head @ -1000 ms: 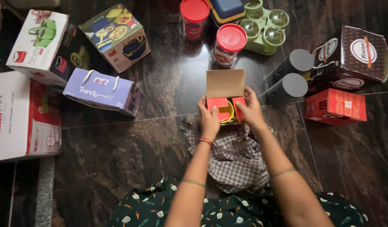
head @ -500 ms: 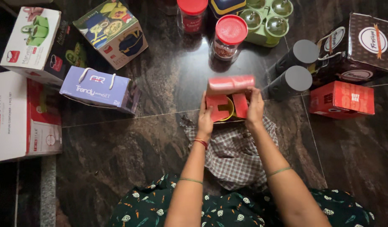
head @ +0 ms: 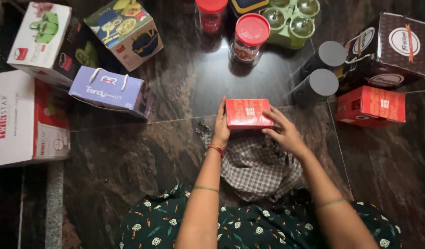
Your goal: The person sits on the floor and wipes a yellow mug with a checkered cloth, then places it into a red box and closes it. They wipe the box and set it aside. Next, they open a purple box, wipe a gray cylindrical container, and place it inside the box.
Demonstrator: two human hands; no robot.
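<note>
Both your hands are on the small red box: left hand (head: 220, 128) flat against its side, right hand (head: 283, 132) fingers gripping its edge, above the checked cloth (head: 258, 168).

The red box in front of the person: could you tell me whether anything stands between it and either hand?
Nothing visible does. The left hand grips the red box at its left end, and the right hand touches its right lower edge. The checked cloth lies below them.

A dark, polished stone floor (head: 129, 161) with brown veining fills the view, crossed by thin pale joint lines. Soft light reflects off it near the top. A grey stone strip (head: 53, 207) runs lower left.
</note>
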